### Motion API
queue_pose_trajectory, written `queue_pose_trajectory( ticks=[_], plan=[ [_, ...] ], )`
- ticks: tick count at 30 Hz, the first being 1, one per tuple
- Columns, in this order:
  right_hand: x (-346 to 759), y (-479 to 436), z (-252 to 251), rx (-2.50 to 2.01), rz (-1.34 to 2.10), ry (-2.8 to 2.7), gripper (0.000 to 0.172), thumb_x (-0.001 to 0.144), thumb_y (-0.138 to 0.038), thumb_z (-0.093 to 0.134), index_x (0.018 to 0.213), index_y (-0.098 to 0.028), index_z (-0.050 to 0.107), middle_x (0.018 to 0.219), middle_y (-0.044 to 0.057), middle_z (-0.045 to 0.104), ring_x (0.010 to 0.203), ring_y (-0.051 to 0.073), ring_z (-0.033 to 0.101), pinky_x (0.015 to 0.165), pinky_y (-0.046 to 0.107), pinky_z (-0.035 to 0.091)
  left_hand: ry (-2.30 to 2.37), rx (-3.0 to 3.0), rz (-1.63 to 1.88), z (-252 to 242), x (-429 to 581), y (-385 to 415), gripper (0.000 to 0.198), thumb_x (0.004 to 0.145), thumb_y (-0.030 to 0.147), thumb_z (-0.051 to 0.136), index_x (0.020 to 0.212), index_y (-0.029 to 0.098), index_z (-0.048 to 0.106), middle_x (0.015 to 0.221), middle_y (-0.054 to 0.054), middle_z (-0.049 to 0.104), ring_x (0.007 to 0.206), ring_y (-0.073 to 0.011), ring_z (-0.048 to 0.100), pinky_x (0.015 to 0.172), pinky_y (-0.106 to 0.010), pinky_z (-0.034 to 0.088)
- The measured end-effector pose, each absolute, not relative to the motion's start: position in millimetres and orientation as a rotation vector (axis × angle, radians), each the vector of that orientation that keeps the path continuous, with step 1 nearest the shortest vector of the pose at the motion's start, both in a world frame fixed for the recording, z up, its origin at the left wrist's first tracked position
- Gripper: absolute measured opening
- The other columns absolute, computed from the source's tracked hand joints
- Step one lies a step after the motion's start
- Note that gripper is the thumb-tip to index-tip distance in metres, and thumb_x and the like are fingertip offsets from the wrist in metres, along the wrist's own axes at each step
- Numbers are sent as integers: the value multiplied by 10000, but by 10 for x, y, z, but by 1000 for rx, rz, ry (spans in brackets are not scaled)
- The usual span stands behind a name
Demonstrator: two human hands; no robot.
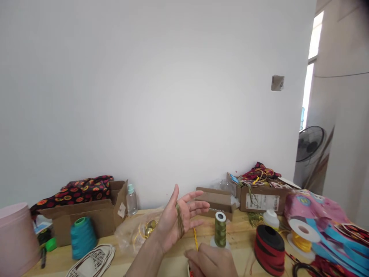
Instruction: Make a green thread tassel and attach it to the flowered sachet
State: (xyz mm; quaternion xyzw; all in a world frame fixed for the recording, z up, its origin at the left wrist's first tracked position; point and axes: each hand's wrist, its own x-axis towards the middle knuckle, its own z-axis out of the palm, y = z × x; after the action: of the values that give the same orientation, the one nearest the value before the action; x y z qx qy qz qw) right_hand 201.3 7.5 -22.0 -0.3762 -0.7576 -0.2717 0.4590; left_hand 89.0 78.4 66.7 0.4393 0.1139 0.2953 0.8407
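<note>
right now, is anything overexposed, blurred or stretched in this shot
Head view: the window is blown out white; head view: the right grip looks slightly soft, perhaps from motion; head view: the pink tub leans outward, likely lens stretch; head view: the wall is brightest near mid-frame.

wood table, pretty crammed | pink tub, 9 o'clock | clear bottle, 10ish | labelled cardboard box, 2ish | red-black ribbon roll, 3
</note>
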Motion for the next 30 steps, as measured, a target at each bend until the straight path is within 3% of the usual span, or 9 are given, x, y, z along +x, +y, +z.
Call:
queue_pose_trajectory(
  ticks=[6, 10, 15, 23, 30],
  plan=[
    [2149, -87, 41, -958, -507, -1772, 211, 847, -164, 413, 824, -189, 621, 622, 28, 635, 540, 102, 576, 479, 168, 411, 290, 1069, 386, 538, 994, 725, 777, 743, 679, 138, 933, 78, 592, 816, -133, 638, 760, -190, 572, 683, -265, 372],
    [2197, -79, 39, -1036, -452, -1740, 227, 855, -210, 424, 791, -197, 641, 581, 17, 598, 518, 98, 544, 463, 167, 388, 320, 1132, 214, 394, 1011, 740, 755, 750, 669, 120, 813, 97, 608, 703, -71, 617, 600, -123, 539, 606, -220, 344],
    [2231, -42, -8, -1101, -553, -1672, 304, 869, -239, 398, 694, -182, 641, 494, -2, 502, 438, 86, 458, 414, 183, 312, 305, 1334, 44, 329, 1009, 719, 796, 747, 656, 25, 963, 142, 593, 726, -86, 655, 673, -190, 576, 677, -305, 371],
    [2268, -9, -69, -1108, -425, -1618, 326, 871, -277, 400, 689, -171, 648, 521, 6, 507, 455, 90, 469, 427, 177, 353, 280, 1456, -156, 335, 1010, 638, 830, 754, 645, 8, 590, 150, 654, 656, -117, 668, 804, -264, 589, 793, -372, 379],
    [2233, 70, -93, -1025, -103, -1577, 274, 841, -302, 455, 687, -178, 645, 554, 4, 540, 511, 106, 500, 469, 192, 386, 127, 1481, -322, 320, 997, 604, 909, 652, 756, 39, 651, 120, 687, 713, -139, 668, 854, -303, 578, 764, -367, 407]
  ],
)
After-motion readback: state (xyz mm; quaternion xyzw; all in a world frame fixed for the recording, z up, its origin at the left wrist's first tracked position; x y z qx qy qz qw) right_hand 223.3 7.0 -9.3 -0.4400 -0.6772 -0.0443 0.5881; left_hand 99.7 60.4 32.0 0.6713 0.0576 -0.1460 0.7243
